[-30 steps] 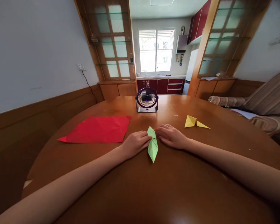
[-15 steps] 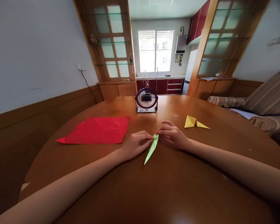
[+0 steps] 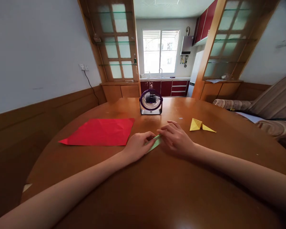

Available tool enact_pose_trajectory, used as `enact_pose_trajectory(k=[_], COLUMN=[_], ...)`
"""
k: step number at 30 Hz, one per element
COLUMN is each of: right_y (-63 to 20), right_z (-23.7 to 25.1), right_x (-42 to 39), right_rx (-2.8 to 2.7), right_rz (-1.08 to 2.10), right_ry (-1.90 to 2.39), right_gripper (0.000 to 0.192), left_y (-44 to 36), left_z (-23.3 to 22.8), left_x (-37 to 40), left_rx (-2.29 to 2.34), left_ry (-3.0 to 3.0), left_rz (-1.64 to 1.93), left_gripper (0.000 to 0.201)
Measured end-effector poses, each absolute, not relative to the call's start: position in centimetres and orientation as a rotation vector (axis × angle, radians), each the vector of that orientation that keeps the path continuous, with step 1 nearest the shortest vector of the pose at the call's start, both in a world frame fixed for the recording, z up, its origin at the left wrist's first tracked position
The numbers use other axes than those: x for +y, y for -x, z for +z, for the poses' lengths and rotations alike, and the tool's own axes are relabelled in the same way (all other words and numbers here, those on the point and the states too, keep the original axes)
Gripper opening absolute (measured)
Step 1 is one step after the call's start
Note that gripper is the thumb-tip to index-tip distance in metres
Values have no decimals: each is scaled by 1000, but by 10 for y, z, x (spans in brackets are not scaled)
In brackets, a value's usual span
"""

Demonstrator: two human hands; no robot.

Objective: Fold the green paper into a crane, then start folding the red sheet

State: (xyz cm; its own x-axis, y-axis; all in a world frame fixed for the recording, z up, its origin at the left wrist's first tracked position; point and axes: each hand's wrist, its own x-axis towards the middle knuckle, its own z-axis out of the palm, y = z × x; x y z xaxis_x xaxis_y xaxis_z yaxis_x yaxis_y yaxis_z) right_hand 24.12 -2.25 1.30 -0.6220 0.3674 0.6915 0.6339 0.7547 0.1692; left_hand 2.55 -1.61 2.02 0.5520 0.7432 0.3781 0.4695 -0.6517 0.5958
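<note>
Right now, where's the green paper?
In the head view, the green paper is near the centre, between the left hand and the right hand, nearer the camera than the fan.

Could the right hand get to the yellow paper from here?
Probably yes: nothing seems to stand between the right hand and the yellow paper on its right, though that hand is busy at the green paper.
</note>
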Motion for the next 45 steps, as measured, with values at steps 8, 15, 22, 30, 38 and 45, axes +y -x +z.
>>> enact_pose_trajectory(k=[8, 15, 22, 30, 38, 45], right_y=[-245, -243, -245, -246, -245, -244], right_z=[5, -1, -5, -7, -3, 3], right_x=[-23, -19, -14, -12, -14, -19], right_rx=[-2130, -2424, -2520, -2534, -2692, -2798], right_rz=[-514, -288, 36, 12, -115, -277], right_ry=[684, 592, 668, 686, 615, 631], right_gripper=[54, 47, 29, 31, 33, 38], left_y=[-19, -16, -10, 2, 12, 16], left_z=[16, 6, 4, -3, -4, -5], left_x=[1, 6, 12, 20, 33, 43], left_rx=[1009, 1016, 1106, 756, 554, 429], left_ry=[-1623, -1563, -2155, -2839, -2811, -2685], left_rz=[1040, 1106, 885, 859, 765, 778], left_gripper=[25, 25, 14, 22, 30, 33])
